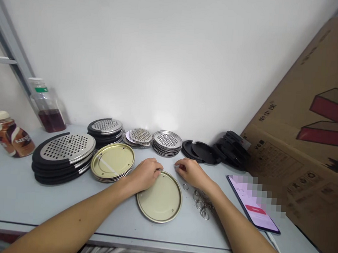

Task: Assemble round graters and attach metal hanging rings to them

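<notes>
A round, pale gold metal lid (160,201) with a raised rim and small holes lies in front of me. My left hand (146,174) is closed at its far rim, thumb and fingers pinched on the edge; a small dark bit shows at the fingertips. Just right of the lid, apart from it, my right hand (193,172) hovers with its fingers curled together, and whatever is in them is hidden. Several small metal split rings (201,204) lie beside my right wrist, with one loose ring (185,186) closer to the lid.
Left are a stack of gold lids (112,163) and black-rimmed grater discs (66,150). Behind stand bare grater plates (167,140) and black plastic rims (204,152). A phone (250,201) and large carton (300,151) are right; two bottles (14,139) stand far left.
</notes>
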`<state>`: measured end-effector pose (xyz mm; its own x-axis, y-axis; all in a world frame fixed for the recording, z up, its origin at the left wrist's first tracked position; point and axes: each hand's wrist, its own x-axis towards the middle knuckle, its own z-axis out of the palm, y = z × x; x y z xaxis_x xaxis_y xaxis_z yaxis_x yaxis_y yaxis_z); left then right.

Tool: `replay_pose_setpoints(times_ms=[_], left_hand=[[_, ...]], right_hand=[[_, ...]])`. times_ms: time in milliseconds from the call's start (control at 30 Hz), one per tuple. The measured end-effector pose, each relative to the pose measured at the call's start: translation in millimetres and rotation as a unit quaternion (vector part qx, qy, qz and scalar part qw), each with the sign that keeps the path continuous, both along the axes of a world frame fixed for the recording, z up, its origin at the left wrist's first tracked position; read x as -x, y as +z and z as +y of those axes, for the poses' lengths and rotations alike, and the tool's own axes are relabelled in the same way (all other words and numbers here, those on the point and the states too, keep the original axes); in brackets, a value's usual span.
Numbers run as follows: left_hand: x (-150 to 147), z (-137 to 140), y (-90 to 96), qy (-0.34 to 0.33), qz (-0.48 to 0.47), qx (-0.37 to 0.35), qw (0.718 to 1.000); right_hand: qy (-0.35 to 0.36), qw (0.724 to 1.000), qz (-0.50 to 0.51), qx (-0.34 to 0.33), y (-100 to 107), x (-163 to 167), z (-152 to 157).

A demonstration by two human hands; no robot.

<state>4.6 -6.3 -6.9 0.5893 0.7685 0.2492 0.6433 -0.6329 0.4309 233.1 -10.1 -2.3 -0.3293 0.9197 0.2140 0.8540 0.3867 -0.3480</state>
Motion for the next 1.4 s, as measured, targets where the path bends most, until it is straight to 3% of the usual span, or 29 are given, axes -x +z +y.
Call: replay_pose_setpoints(times_ms=[267, 1000, 1200, 1400], left_hand=[[-7.1, 7.7, -8.1, -0.007, -0.032, 0.005, 0.999], [-5.7, 5.5, -6.3, -0.015, 0.002, -0.047, 0.999], [-3.7, 0.7, -5.9, -0.025, -0.003, -0.056, 0.998], [-5.7, -0.1, -6.9, -0.011, -0.042, -0.015, 0.999]], right_hand=[[0.004, 1.000, -0.004, -0.005, 1.4, 1.0, -1.3], [0.026, 1.000, 0.014, 0.003, -1.3, 3.7, -2.0], [0.070, 0.996, 0.052, 0.036, 1.5, 8.2, -4.8], [0.082, 0.990, 0.075, 0.092, 5.4, 6.2, -6.3]])
